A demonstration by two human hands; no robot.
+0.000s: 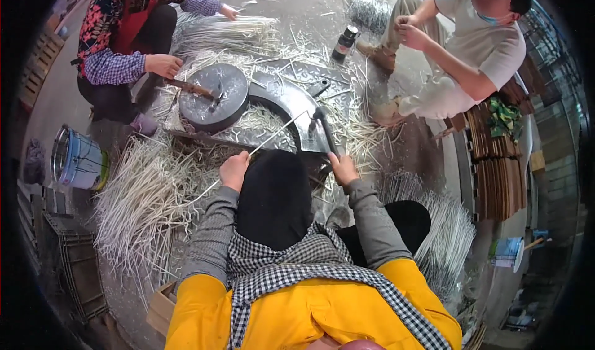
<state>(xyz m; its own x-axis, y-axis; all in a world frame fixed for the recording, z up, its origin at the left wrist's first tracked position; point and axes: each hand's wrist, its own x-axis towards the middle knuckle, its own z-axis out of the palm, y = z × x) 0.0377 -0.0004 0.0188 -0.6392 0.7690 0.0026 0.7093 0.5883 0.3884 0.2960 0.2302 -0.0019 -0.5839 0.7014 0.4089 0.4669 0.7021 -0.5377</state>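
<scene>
My left hand is closed round a thin pale metal rod, which slants up and to the right. The rod's far end crosses a curved grey metal plate. In my right hand is the handle of a hammer. Its dark head is over the plate beside the rod's tip; whether they touch I cannot tell. Left of the plate is a thick round metal block. A co-worker's hand grips another hammer, its head on that block.
Loose pale rods heap at my left, and a grey bundle lies at my right. A dark bottle stands beyond the plate. A second co-worker sits at right near stacked brown boards. A bucket is at left.
</scene>
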